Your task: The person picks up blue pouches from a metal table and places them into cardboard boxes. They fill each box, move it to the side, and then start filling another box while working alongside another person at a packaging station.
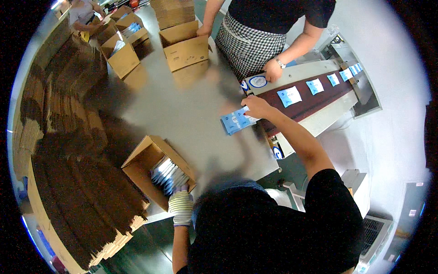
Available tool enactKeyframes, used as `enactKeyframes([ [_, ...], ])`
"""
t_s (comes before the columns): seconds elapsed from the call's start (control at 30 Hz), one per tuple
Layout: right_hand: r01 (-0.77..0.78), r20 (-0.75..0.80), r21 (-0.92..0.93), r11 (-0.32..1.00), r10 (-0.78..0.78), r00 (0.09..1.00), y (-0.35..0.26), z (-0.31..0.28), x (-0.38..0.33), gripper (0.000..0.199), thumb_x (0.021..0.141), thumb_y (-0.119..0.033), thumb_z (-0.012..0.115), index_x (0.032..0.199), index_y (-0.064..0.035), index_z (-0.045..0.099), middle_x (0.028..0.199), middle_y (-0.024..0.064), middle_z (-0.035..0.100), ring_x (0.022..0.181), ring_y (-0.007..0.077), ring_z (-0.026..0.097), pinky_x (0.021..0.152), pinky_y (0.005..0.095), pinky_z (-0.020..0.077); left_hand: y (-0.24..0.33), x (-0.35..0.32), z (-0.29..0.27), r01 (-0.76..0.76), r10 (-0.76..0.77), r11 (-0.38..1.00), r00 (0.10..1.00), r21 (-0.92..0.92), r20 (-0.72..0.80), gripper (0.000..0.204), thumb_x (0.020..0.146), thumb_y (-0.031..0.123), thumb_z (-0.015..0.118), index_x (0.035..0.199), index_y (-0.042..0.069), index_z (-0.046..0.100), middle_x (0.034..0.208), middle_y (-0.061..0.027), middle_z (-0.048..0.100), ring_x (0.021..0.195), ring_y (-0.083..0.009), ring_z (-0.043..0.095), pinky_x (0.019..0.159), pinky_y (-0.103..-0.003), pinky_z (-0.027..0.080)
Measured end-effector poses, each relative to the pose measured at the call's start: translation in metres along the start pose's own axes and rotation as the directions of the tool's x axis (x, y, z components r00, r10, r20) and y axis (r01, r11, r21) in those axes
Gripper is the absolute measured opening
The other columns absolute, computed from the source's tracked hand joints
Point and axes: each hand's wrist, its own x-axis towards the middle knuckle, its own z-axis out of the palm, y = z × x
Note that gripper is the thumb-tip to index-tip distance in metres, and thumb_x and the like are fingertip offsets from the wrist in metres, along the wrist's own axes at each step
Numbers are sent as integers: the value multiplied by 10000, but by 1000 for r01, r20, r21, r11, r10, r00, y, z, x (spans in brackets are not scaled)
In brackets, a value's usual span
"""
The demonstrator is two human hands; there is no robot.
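My right hand (258,108), bare, reaches to the near end of a conveyor belt (315,96). It is closed on a blue and white packet (235,121) hanging over the table side of the belt's end; whether this is one packet or a few overlapping I cannot tell. My left hand (181,205), in a striped knit glove with purple fingertips, reaches over the near edge of an open cardboard box (145,170). Its fingers are stretched out against a row of upright packets (167,174) in the box. The fingertips are partly hidden.
Several packets ride on the belt, the nearest a blue and white one (289,96). A co-worker in a checked apron (248,45) stands across the grey table (187,107), a hand on an open carton (187,52). Flattened cardboard stacks (75,182) line the left; another person stands far left.
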Motion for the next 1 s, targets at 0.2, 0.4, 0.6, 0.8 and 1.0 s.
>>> enactKeyframes([
  [0.2, 55, 63, -40, 998, -52, 997, -16, 27, 41, 320, 694, -217, 689, 960, -64, 598, 947, 156, 596, 933, 331, 558, 810, 415, 451, -28, 4, -5, 9, -8, 1000, 999, -11, 46, 333, 690, 132, 550, 1014, 61, 536, 921, -134, 573, 830, -296, 565, 700, -401, 465],
  [0.4, 32, 160, -158, 987, -6, 987, -16, 51, 76, 285, 684, -163, 647, 958, -88, 630, 937, 161, 616, 911, 344, 590, 734, 445, 497, -54, 4, -5, -6, 8, 999, 999, -40, 50, 315, 699, 137, 562, 1003, 61, 534, 933, -129, 575, 844, -299, 561, 707, -402, 456],
  [0.6, 135, 327, -100, 986, -95, 940, -32, 47, 102, 431, 578, -142, 775, 970, -89, 602, 970, 128, 602, 956, 305, 564, 774, 398, 466, -59, 2, -8, 49, -45, 998, 996, -40, 82, 247, 758, 155, 498, 985, 87, 567, 879, -144, 605, 791, -313, 586, 693, -422, 458],
  [0.8, 55, 564, 145, 988, -128, 816, -19, 92, 121, 685, 439, -181, 824, 1055, -11, 579, 972, 159, 622, 953, 313, 570, 789, 395, 465, -67, -3, -12, 15, -17, 995, 1000, -98, -17, 278, 732, 154, 537, 1004, 101, 564, 836, -133, 617, 771, -313, 593, 679, -419, 470],
  [1.0, 54, 658, -246, 968, 126, 743, -93, 134, 55, 627, 487, -338, 792, 989, -11, 607, 977, 190, 617, 909, 311, 589, 752, 424, 470, -75, -7, -5, 16, -22, 991, 999, -133, -43, 298, 710, 114, 557, 1007, 96, 552, 797, -140, 610, 764, -303, 593, 683, -412, 475],
])
